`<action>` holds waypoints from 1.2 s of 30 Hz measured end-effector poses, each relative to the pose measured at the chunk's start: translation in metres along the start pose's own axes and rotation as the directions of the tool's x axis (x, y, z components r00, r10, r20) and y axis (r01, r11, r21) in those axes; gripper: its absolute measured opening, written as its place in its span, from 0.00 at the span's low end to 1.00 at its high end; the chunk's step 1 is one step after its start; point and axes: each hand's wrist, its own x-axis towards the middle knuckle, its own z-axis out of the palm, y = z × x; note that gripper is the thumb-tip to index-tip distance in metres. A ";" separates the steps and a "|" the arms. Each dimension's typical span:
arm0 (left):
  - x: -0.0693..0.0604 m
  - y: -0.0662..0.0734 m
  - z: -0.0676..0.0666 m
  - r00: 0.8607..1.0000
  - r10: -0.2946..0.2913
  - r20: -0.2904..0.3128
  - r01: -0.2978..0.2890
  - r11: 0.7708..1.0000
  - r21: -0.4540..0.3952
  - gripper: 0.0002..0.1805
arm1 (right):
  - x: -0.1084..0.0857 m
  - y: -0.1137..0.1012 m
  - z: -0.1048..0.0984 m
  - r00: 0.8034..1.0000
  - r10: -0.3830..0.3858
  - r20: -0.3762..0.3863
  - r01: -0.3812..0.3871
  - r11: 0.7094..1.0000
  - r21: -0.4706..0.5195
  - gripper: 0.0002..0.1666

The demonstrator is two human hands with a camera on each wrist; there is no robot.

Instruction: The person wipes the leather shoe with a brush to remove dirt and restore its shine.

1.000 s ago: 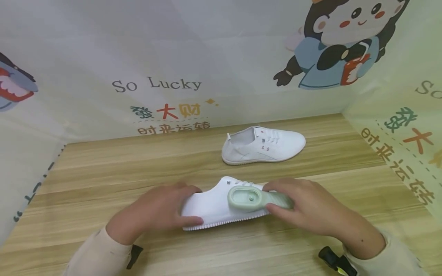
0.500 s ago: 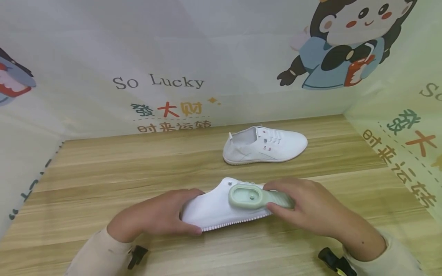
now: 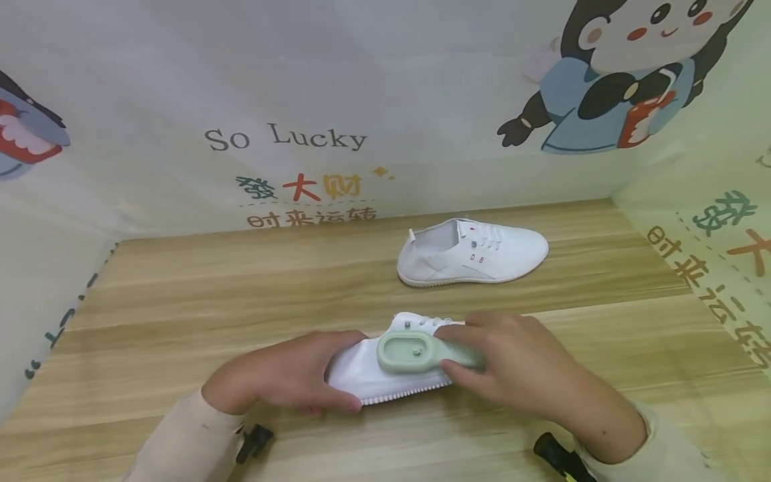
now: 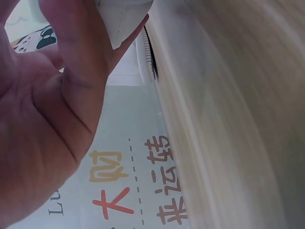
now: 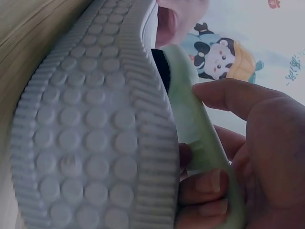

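Observation:
A white shoe (image 3: pixel 355 381) lies tilted on the wooden surface, its knobbed sole (image 5: pixel 90 124) facing the right wrist camera. My left hand (image 3: pixel 289 371) grips the heel end, thumb along the sole edge and fingers over the top. In my right hand (image 3: pixel 506 361) is a pale green brush (image 3: pixel 406 351), held by its handle. Dark bristles show in the right wrist view, against the side of the shoe. The toe is mostly hidden behind the right hand and the brush. In the left wrist view, the left palm and a bit of the shoe show.
A second white shoe (image 3: pixel 476 251) with small red letters stands upright farther back, toe to the right. Printed pale sheets (image 3: pixel 301 80) wall off the back and both sides of the wooden tabletop (image 3: pixel 211 288).
The brush and right hand have slid left along the shoe's side toward the heel. My left hand has shifted its hold at the heel. The head view has turned slightly.

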 end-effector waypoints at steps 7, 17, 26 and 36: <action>0.000 -0.004 0.000 0.999 0.032 0.017 -0.032 0.999 -0.015 0.32 | 0.013 -0.012 0.009 0.998 -0.044 0.040 0.043 0.999 0.017 0.18; 0.002 -0.004 -0.001 0.999 0.032 0.028 -0.030 0.998 -0.049 0.30 | 0.020 -0.024 0.020 0.997 -0.075 0.024 0.075 0.997 0.014 0.19; 0.001 -0.008 -0.001 0.999 0.035 0.017 -0.034 0.997 -0.072 0.30 | 0.015 -0.020 0.009 0.998 0.020 0.057 -0.018 0.999 -0.035 0.17; 0.000 -0.009 -0.002 1.000 0.008 0.011 -0.007 0.998 -0.061 0.31 | -0.010 0.008 -0.018 0.992 0.101 0.080 -0.102 0.995 0.015 0.18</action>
